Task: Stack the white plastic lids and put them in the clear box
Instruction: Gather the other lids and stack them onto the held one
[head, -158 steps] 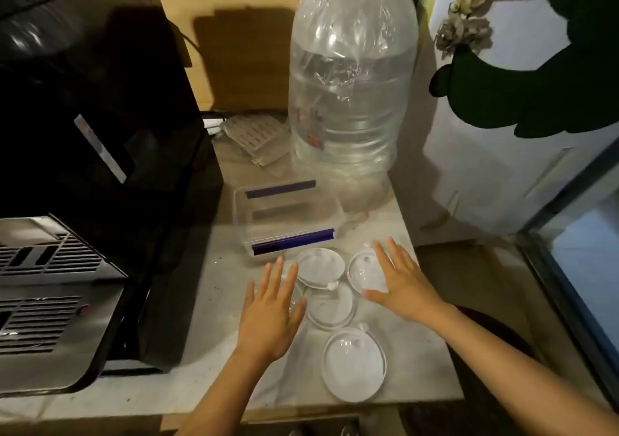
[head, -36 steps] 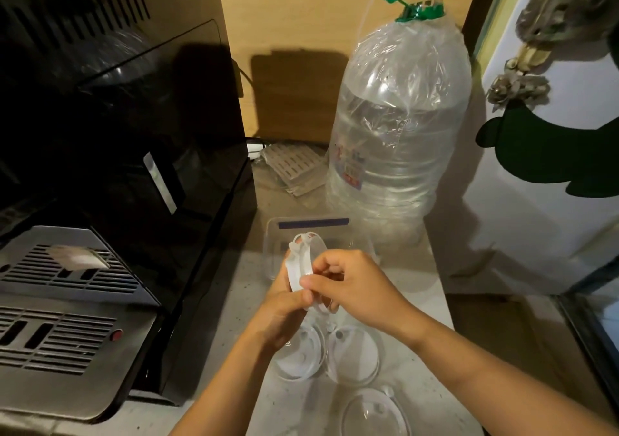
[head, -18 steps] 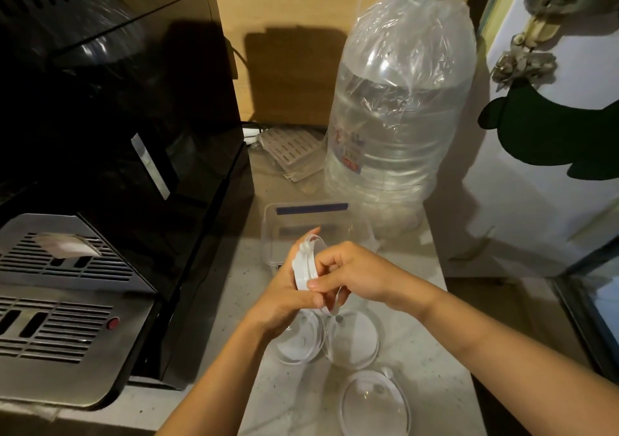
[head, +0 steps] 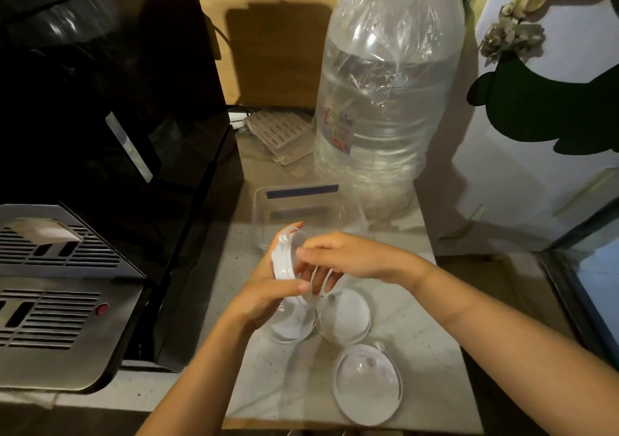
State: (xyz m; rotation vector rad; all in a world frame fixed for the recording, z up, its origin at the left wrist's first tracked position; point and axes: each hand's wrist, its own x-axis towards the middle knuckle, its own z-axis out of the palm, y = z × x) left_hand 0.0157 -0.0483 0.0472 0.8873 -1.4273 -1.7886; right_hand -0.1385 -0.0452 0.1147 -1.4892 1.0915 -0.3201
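My left hand [head: 268, 291] grips a small stack of white plastic lids [head: 284, 258] on edge, above the counter. My right hand [head: 341, 258] pinches the same stack from the right, fingers curled over its rim. Three more round white lids lie flat below: one [head: 293, 326] partly under my left hand, one [head: 346, 315] beside it, and one [head: 366, 383] nearest the front edge. The clear box [head: 301, 211], with a blue strip on its far rim, sits open just behind my hands.
A large clear water bottle [head: 385, 100] stands behind the box. A black appliance [head: 110, 127] with a steel vented base [head: 57, 295] fills the left. White slotted pieces [head: 281, 134] lie at the back. A white door [head: 536, 167] bounds the right; the counter's front edge [head: 351, 425] is close.
Both hands lifted lids off the counter and brought them together upright. Over the last second the hands and the stack stayed nearly still in front of the box.
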